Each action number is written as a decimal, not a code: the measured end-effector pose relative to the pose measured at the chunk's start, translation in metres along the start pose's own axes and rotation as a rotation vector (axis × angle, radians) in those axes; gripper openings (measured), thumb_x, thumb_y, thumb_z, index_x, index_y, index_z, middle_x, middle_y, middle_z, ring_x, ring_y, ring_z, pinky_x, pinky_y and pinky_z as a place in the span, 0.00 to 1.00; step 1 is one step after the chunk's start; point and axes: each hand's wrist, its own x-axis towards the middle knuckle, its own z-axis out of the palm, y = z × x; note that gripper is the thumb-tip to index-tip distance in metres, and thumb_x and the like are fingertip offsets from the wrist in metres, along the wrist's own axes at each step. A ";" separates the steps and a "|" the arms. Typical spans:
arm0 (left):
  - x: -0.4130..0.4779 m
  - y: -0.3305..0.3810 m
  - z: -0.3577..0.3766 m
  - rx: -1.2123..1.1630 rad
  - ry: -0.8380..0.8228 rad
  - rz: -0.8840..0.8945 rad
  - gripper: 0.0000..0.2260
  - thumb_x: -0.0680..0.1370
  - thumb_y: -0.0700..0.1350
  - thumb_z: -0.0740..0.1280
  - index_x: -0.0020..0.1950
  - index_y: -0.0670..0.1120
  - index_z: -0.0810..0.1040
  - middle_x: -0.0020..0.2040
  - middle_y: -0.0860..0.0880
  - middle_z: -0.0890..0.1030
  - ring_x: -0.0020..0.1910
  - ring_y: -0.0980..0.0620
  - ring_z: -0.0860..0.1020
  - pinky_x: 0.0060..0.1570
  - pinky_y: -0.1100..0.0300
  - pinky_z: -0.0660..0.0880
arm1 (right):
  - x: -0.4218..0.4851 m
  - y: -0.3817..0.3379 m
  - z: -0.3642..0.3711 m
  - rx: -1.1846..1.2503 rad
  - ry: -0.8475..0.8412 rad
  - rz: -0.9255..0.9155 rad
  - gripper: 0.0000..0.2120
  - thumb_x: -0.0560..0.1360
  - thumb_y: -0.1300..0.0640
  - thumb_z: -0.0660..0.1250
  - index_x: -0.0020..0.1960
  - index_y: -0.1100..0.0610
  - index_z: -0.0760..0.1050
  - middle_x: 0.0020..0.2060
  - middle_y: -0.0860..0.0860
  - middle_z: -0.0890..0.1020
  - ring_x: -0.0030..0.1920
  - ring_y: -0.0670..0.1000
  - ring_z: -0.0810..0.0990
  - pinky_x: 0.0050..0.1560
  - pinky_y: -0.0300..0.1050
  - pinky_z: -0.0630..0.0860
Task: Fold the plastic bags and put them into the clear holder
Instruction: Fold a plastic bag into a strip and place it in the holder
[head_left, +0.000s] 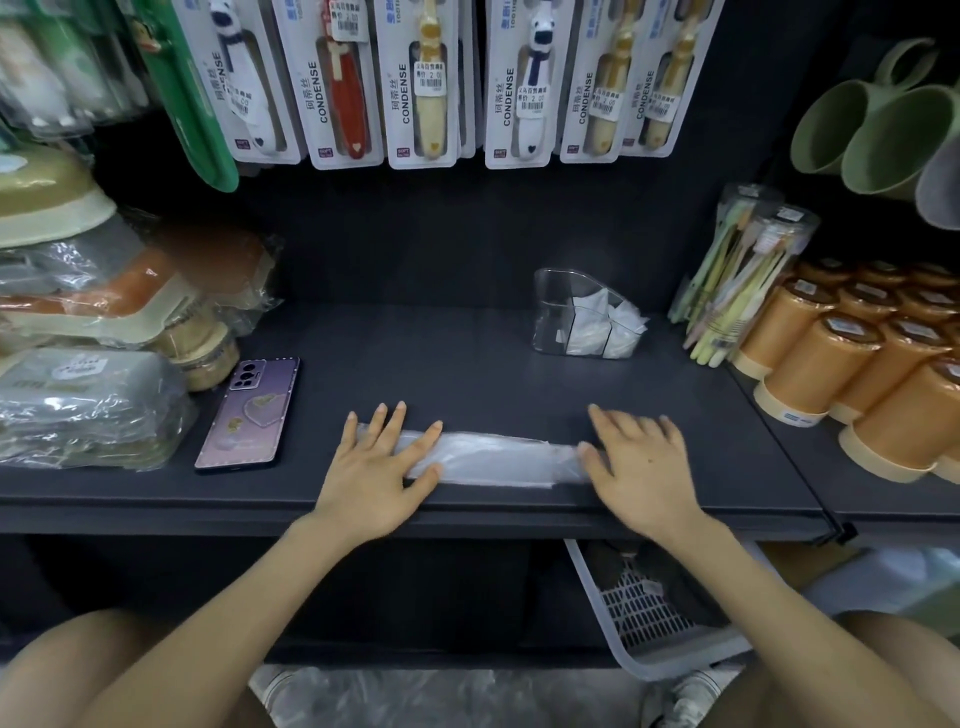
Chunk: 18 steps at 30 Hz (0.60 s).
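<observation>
bare knees (78, 670) fill the bottom corners, and between them a crinkled sheet of clear plastic (415, 696) lies on the floor next to a pale shoe (691, 696). just above, a white slotted basket (639, 613) sits tilted under the front edge of a dark shelf (467, 364). both forearms reach up over that edge. the left hand (376, 467) lies flat on the left end of a plastic bag (498, 460), its fingers (387, 426) straight and spread, pressing down and gripping nothing. the right hand (641, 462) lies flat on the bag's right end in the same way, fingers stretched out and slightly blurred, palm down, nothing curled round. the bag is a long, narrow, see-through strip, lying crosswise near the shelf's front edge between the two hands. left of the left hand, apart from it, a purple phone (249, 413) lies back-up, and beyond it are stacked packs in shiny wrap (83, 400). further back and right of centre stands the clear holder (558, 306), well apart from the bag, with white folded bags (597, 327) inside it, bunched toward its right side. to the right are rows of orange cups (831, 364) and clear tubes of toothbrushes (743, 275). at the very back, carded toothbrush packs (431, 78) hang in a row, with green mugs (872, 135) hanging at the far right.
</observation>
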 end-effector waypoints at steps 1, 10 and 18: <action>0.004 -0.004 -0.001 0.019 -0.020 0.021 0.34 0.66 0.68 0.28 0.72 0.64 0.35 0.79 0.48 0.41 0.77 0.49 0.37 0.72 0.49 0.29 | -0.001 0.007 -0.003 -0.035 -0.023 0.028 0.33 0.75 0.39 0.46 0.71 0.55 0.70 0.65 0.53 0.76 0.64 0.58 0.72 0.67 0.56 0.62; 0.005 0.033 -0.009 -0.235 0.508 0.265 0.16 0.71 0.54 0.61 0.49 0.49 0.84 0.53 0.47 0.81 0.50 0.45 0.80 0.54 0.54 0.72 | -0.019 0.007 -0.011 0.391 -0.140 0.149 0.11 0.70 0.55 0.69 0.32 0.47 0.71 0.39 0.48 0.78 0.45 0.50 0.76 0.43 0.42 0.69; -0.009 0.078 0.014 -0.331 0.371 0.370 0.27 0.71 0.65 0.64 0.63 0.51 0.78 0.52 0.54 0.79 0.52 0.51 0.76 0.54 0.56 0.74 | -0.026 -0.001 -0.050 1.147 -0.433 0.420 0.08 0.74 0.64 0.65 0.36 0.60 0.73 0.24 0.54 0.75 0.25 0.50 0.72 0.26 0.39 0.69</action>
